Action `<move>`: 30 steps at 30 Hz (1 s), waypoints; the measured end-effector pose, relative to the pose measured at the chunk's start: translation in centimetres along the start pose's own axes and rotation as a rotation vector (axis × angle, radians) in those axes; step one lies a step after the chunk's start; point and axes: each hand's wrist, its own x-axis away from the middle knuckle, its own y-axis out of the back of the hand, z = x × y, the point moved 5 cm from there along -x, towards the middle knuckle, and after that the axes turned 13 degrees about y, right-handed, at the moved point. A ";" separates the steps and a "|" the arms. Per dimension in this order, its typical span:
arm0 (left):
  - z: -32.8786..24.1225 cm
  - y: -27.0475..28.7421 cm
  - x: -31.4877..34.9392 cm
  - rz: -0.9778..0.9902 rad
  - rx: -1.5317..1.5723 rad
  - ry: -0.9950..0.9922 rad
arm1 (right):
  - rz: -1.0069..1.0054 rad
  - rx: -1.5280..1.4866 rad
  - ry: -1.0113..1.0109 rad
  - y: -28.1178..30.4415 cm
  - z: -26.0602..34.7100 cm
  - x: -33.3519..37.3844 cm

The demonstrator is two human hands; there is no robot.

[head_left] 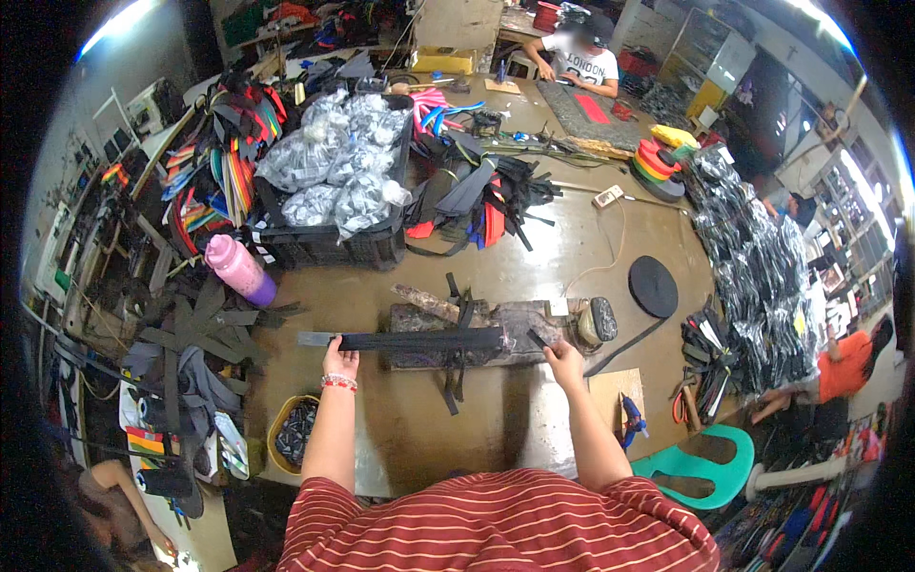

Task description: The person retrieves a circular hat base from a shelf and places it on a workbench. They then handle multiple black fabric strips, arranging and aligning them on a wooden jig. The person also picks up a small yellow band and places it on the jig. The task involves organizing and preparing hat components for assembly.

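Note:
A long black strap (429, 340) with a grey end lies crosswise over a dark, worn work board (448, 321). Near its grey end, my left hand (340, 361) grips the strap between thumb and fingers. My right hand (564, 364), just beyond the strap's other end, pinches a short black strip (538, 337). Several short black strips (454, 386) stick out from under the strap and across the board. A round container (601, 320) with a dark top stands at the board's right end, close to my right hand.
Right of the board lies a roll of black webbing (653, 286), with a blue glue gun (632, 419) nearer me. A yellow basket (282, 448) of small dark parts and a pink-purple bottle (238, 270) are at left. Behind stands a black crate (329, 246) of bagged items. Another person (579, 62) sits across.

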 end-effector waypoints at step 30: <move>27.9 -54.8 39.6 0.247 -2.077 -1.897 | 0.309 -0.076 0.506 8.6 -2.2 15.2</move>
